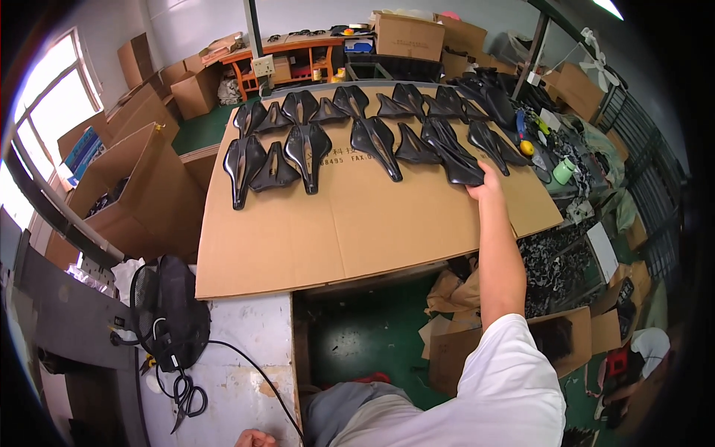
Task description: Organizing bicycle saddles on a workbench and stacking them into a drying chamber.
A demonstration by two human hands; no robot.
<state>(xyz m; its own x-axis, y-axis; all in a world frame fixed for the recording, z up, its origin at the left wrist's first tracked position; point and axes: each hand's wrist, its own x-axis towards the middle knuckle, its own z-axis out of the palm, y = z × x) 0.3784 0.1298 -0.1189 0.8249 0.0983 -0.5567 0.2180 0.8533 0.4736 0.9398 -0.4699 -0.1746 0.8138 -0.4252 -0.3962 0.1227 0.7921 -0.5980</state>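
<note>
Several black bicycle saddles lie in two rows on a large cardboard sheet (298,249). Reaching to the right part of the front row, my right hand (485,184) grips the wide end of a black saddle (463,170), whose narrow end points away from me beside another saddle. Just right of it rests a further saddle (488,141), and to its left a saddle (376,145) with a glossy centre strip. My left hand (255,438) is low at the lower edge, fingers curled and partly cut off; whatever it may hold is hidden.
On the white table (253,328) at left lie black scissors (186,398), a cable and a dark bag (173,305). Large cardboard boxes (141,179) stand at left. A cluttered bench with a green bottle (564,171) is at right. An open box (570,339) sits low right.
</note>
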